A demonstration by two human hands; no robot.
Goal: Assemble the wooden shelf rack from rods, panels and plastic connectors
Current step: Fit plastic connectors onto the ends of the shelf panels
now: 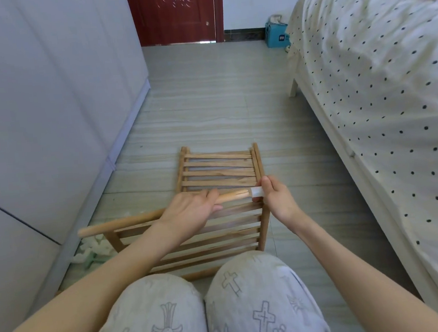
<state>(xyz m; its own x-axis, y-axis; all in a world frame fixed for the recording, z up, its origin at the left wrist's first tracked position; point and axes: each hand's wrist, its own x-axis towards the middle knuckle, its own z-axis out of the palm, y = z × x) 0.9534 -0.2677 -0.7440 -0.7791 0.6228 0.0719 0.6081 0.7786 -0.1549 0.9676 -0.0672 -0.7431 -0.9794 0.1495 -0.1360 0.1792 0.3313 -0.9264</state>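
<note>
My left hand (pixel 189 208) grips a long wooden rod (pixel 117 223) that runs from lower left to the right, held above the floor. At the rod's right tip sits a clear plastic connector (pixel 257 192), which my right hand (pixel 278 200) pinches between thumb and fingers. Under my hands lies a slatted wooden panel (pixel 208 242) on the floor, just in front of my knees. A second slatted panel (pixel 218 170) lies on the floor farther away.
A white wardrobe (pixel 48 101) lines the left side and a bed with a dotted cover (pixel 381 98) fills the right. Foam packing scraps (pixel 93 249) lie by the wardrobe's base. A red door (pixel 175 13) and a blue box (pixel 276 33) stand at the far end.
</note>
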